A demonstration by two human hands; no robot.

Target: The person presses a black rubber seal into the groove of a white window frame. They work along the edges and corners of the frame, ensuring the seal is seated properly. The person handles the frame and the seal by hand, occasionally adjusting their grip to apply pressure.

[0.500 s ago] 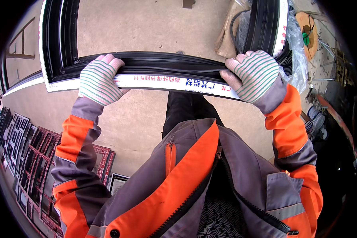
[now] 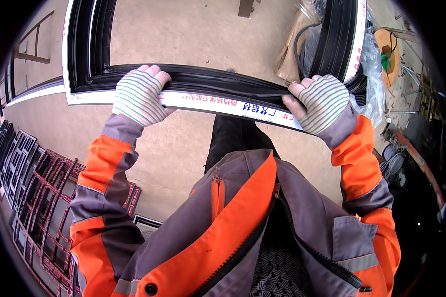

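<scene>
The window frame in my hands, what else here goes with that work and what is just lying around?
In hand:
- black window frame with white protective film
- black rubber seal strip along its near rail
- left hand and right hand, gloved, gripping that rail

Lying about:
- dark frames stacked on the floor, left
- cardboard spool, far right
- plastic wrap

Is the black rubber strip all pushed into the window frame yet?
Not yet. Between the gloved hands the black rubber strip already lies along the window frame. The left hand steadies the rail while the right hand presses the strip in. Loose strip still loops beyond the right corner.
</scene>
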